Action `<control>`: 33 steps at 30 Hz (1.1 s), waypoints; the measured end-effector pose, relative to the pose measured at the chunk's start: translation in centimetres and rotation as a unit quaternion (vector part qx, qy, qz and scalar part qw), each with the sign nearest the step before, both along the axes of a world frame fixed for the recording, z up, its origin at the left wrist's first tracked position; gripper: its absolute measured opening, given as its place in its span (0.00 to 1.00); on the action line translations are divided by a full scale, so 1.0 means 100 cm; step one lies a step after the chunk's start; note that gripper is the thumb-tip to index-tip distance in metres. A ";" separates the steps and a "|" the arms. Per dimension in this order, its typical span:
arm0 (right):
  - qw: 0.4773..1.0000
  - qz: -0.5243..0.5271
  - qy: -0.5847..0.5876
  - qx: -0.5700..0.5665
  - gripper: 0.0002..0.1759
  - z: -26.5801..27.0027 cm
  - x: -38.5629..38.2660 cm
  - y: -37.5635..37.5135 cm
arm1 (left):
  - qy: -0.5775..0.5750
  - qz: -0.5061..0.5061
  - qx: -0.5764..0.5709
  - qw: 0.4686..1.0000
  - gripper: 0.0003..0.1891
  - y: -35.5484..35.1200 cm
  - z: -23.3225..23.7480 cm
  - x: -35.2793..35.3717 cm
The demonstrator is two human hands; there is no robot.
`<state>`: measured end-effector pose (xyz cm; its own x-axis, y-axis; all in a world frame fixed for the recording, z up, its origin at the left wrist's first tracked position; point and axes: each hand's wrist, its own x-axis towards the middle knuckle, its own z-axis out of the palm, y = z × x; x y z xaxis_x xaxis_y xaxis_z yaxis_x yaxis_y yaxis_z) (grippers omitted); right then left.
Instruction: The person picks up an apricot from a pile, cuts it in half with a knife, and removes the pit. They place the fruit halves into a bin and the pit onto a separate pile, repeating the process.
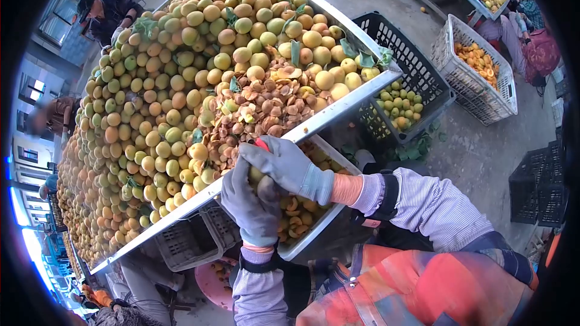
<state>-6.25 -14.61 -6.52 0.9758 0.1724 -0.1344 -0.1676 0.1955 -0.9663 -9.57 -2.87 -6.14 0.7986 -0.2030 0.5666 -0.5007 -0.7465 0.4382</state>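
Observation:
Both my gloved hands meet just over the metal edge of the sorting table. My left hand (251,205) is closed around an apricot (256,175), which shows only partly between the gloves. My right hand (290,168) presses against it from the other side, its fingers closed on a small red object (261,143). Only a bit of that red object sticks out, so its kind is hidden. Beneath my hands, a white crate (326,214) holds split apricot halves (296,211). Just beyond my hands lies a pile of apricot stones (260,108) on the table.
Whole apricots (163,96) cover the table, bordered by a raised metal rim (338,105). A black crate (417,42) with green fruit and a white crate (450,78) with orange halves stand at right. A pink basin (211,284) sits below. Other people work around the tables.

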 end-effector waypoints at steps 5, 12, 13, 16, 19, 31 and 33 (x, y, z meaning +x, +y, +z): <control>0.996 -0.091 0.020 0.007 0.20 0.008 -0.002 0.013 | 0.055 0.023 -0.237 0.970 0.22 -0.015 -0.014 0.002; 0.967 -0.173 -0.094 -0.162 0.20 0.000 -0.002 0.029 | 0.098 0.069 -0.192 0.974 0.22 -0.006 -0.016 0.007; 0.966 -0.153 -0.104 -0.180 0.20 0.003 -0.002 0.029 | 0.091 0.075 -0.185 0.976 0.23 -0.006 -0.016 0.007; 0.957 -0.135 -0.140 -0.217 0.20 0.005 -0.002 0.032 | 0.289 0.131 -0.669 0.672 0.25 -0.023 0.006 0.009; 0.998 -0.043 -0.034 -0.032 0.21 0.014 -0.004 0.025 | 0.442 0.038 -0.733 0.516 0.25 0.022 0.001 0.003; 0.986 0.152 0.028 0.060 0.20 0.002 0.010 -0.027 | 0.316 -0.072 -0.299 0.897 0.17 0.035 0.015 0.005; 0.988 0.142 -0.065 0.020 0.20 -0.009 0.010 -0.031 | 0.316 -0.058 -0.352 0.879 0.20 0.021 0.017 0.001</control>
<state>-5.27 -17.70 -7.42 0.8961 0.4438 0.0017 -0.0952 0.1961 -0.9759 -9.45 -0.75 -4.42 0.9961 -0.0806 0.0351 -0.0461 -0.1393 0.9892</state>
